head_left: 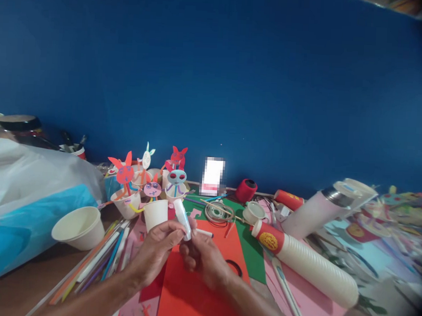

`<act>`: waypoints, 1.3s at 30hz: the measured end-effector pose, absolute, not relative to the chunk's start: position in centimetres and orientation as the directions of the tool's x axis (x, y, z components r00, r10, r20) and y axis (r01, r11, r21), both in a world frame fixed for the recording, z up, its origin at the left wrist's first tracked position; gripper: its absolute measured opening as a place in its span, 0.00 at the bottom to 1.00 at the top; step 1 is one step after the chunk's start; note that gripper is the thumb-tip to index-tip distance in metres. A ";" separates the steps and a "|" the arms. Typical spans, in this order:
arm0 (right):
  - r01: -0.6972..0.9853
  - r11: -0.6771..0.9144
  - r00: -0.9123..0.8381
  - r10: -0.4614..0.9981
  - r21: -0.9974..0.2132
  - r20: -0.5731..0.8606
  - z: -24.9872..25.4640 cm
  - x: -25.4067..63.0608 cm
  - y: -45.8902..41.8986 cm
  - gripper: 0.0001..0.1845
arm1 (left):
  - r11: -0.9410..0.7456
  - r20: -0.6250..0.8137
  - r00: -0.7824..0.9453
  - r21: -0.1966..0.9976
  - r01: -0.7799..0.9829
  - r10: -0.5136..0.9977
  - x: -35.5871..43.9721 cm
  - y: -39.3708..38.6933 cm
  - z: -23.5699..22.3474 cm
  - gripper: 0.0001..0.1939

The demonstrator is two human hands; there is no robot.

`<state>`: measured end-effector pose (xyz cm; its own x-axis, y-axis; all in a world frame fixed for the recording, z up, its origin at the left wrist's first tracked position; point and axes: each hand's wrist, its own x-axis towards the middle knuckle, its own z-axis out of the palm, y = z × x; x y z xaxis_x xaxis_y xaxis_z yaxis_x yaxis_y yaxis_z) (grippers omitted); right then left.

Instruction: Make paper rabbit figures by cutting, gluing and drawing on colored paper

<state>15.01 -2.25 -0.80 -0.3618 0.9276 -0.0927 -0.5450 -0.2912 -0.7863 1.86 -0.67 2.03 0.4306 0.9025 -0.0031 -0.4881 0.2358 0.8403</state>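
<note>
Between my hands, above an orange-red paper sheet (200, 294), a small white tube (181, 214) stands tilted with its upper end leaning left. My left hand (156, 249) pinches it near the lower end with thumb and forefinger. My right hand (205, 257) is closed on the same lower end from the other side, its fingers curled. Just beyond my left hand is a white paper cup (156, 213) carrying a pink paper face (152, 189). Part of a white pen (205, 233) shows behind my right hand. A black ring-shaped thing (235, 267) lies on the orange-red sheet.
More cup figures stand behind, including a red one (125, 174) and a light-blue one (177, 177). Left are a bare cup (79, 226), coloured sticks (103, 256) and a plastic bag (42, 205). Right are stacked cups (314, 267), a bottle (310, 210) and a cable coil (219, 212).
</note>
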 end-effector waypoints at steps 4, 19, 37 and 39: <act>-0.518 -0.159 -0.280 0.960 -0.841 -0.009 -1.2 15.0 -2.2 0.16 | 0.191 0.003 0.371 0.853 -0.486 0.929 1.8 -0.6 1.6 0.04; -0.496 -0.167 -0.292 0.956 -0.852 -0.018 -1.0 15.3 -2.2 0.16 | 0.192 -0.004 0.376 0.865 -0.464 0.927 1.6 -0.5 1.5 0.04; -0.402 -0.168 -0.280 0.959 -0.900 -0.055 -1.5 15.1 -2.1 0.24 | 0.273 -0.023 0.470 0.839 -0.471 0.882 1.6 -0.5 1.1 0.04; -0.378 -0.116 -0.253 0.967 -0.918 -0.018 -1.6 15.1 -2.0 0.21 | 0.247 -0.025 0.430 0.849 -0.467 0.902 1.6 -0.4 1.0 0.04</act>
<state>15.08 -1.97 -1.63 -0.2530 0.9673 -0.0184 -0.3784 -0.1164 -0.9183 1.61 -0.41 1.02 0.4300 0.9025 -0.0253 -0.4675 0.2466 0.8489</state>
